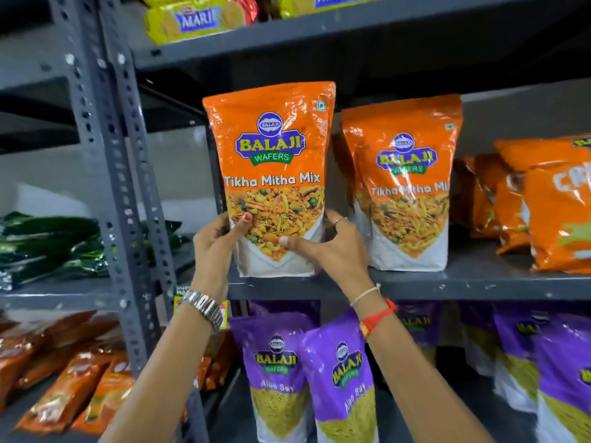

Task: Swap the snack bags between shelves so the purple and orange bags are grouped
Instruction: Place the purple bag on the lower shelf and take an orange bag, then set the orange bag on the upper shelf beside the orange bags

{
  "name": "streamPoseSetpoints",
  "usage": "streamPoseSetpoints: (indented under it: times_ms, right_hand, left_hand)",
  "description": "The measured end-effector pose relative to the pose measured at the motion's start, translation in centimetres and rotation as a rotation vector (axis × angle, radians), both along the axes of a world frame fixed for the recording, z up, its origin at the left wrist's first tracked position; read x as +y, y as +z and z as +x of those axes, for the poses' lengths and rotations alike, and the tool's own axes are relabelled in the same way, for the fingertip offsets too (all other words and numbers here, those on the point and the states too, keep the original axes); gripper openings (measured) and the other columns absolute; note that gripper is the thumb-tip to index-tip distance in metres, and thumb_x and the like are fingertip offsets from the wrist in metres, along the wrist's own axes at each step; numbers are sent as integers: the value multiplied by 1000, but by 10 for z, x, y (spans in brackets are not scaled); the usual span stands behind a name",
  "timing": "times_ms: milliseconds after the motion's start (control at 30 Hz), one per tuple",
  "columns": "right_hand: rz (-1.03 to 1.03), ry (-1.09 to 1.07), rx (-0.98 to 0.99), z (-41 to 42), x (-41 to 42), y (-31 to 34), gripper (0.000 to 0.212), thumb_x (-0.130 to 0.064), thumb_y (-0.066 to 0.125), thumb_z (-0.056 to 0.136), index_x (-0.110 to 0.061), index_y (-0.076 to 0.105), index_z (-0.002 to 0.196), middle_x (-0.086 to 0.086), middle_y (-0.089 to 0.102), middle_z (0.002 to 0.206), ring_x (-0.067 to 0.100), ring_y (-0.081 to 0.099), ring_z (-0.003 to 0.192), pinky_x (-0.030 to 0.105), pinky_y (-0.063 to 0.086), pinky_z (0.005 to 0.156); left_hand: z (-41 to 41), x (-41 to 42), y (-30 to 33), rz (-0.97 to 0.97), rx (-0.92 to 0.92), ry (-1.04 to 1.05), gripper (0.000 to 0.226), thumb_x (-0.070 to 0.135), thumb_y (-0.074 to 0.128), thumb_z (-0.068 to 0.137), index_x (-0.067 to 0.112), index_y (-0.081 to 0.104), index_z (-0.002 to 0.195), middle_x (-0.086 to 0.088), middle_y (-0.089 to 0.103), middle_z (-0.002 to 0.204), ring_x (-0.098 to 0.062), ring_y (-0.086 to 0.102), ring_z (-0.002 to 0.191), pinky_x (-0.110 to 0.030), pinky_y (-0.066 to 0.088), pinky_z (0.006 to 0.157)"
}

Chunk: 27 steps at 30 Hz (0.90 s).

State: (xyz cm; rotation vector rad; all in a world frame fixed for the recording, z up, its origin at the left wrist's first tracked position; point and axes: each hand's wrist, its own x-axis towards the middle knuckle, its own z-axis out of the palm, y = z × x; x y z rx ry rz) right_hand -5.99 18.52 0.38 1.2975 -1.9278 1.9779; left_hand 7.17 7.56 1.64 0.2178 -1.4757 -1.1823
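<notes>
An orange Tikha Mitha Mix bag (271,148) stands upright at the left end of the middle shelf (479,286). My left hand (214,247) grips its lower left edge and my right hand (335,247) grips its lower right edge, thumb across the front. A second orange Tikha Mitha Mix bag (406,187) stands just to its right. On the shelf below stand purple Aloo Sev bags: one (275,372) under my left wrist, a tilted one (345,378) beside it, and more purple bags (543,362) at the right.
Other orange snack packs (543,203) fill the right of the middle shelf. Yellow biscuit packs (188,20) lie on the top shelf. A grey perforated upright (118,174) splits off a left rack with dark green packs (51,244) and orange-red packs (64,378).
</notes>
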Motion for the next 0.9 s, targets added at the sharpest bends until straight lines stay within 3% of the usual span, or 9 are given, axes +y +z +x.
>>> streamPoseSetpoints:
  times_ms: [67,200,367,500,600,767,833,900]
  right_hand:
    - [15,-9,-1,-3,-14,10,84,-70,77,39,-29,62,111,-13,68,108,11,62,101,38,53,90]
    - [101,0,11,-12,-35,18,60,-56,82,55,-27,62,103,-17,61,92,8,58,90,25,41,68]
    - [141,-24,1,-19,-53,4,52,-56,83,53,-30,63,93,-11,64,91,14,61,88,28,45,75]
    - [162,-14,3,-24,-57,-5,50,-53,83,55,-30,62,94,-11,63,94,12,59,91,28,45,80]
    - [167,-23,7,-26,-60,-7,57,-54,83,55,-28,63,102,-8,65,100,15,60,96,32,50,86]
    - [179,-12,42,-20,-55,-8,76,-50,83,58,-20,52,121,1,62,121,21,57,115,31,45,89]
    - [108,-66,98,-14,-48,-10,90,-52,82,57,-19,43,131,4,57,128,21,53,119,33,45,90]
    - [-24,-155,148,-9,-38,-20,92,-60,78,54,-21,44,130,1,57,122,19,56,114,36,51,89]
  left_hand:
    - [-8,-16,8,38,-4,-2,12,13,61,83,12,67,93,11,74,74,-6,68,72,-15,53,59]
    - [-20,-51,8,107,-87,-28,21,13,60,83,8,64,104,-4,68,94,-20,63,87,-15,54,60]
    - [-26,-72,-5,134,-138,-39,19,11,59,84,12,63,103,-6,67,97,-18,61,86,-15,52,60]
    - [-30,-80,-15,129,-188,-1,24,13,61,83,10,63,107,-10,65,107,-23,60,98,-27,51,76]
    - [-31,-82,-16,130,-206,17,28,15,62,83,9,62,109,-10,65,112,-22,60,102,-30,50,83]
    - [-28,-78,-16,83,-225,46,34,18,63,82,11,58,115,-8,63,118,-15,59,99,-18,50,75]
    - [-26,-75,-20,61,-187,121,46,19,65,81,14,49,124,-6,58,123,-11,57,98,-24,50,83]
    - [-20,-68,-30,61,-100,234,60,21,67,80,14,40,132,-6,54,126,0,54,84,-26,50,83]
